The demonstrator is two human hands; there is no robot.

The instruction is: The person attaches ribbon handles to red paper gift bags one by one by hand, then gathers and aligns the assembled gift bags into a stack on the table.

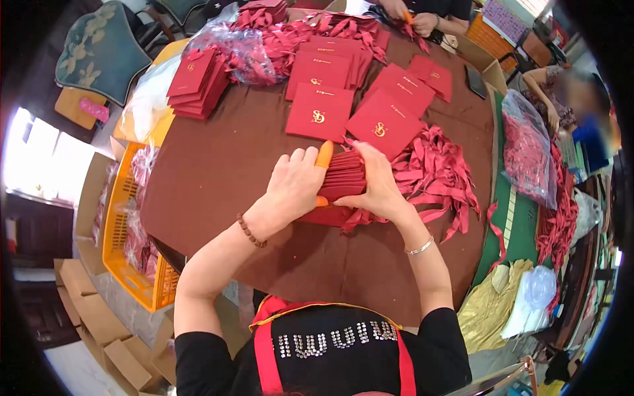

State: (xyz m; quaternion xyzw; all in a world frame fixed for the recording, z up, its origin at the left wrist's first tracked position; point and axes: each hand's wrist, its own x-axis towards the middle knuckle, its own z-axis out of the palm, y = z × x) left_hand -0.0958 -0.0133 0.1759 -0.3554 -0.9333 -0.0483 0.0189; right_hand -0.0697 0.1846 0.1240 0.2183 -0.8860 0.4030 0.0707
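Between my hands, over the near middle of the table, is a thick stack of flat red cards (347,175), its layered edges facing me. My left hand (297,173) grips its left side, with orange finger covers on the index finger and thumb. On the right side, my right hand (375,175) is closed around the same stack, thumb at the near edge. Another red piece (323,215) lies partly hidden underneath. Just beyond are flat red cards with gold print (320,109), laid in overlapping rows. A loose heap of red ribbons (439,171) lies beside my right hand.
A brown cloth covers the table (198,178). Stacked red cards (191,79) and a plastic bag (247,56) lie at the back left, a phone (475,82) at the back right. An orange crate (122,231) stands left. Another person's hands (413,16) work at the far side.
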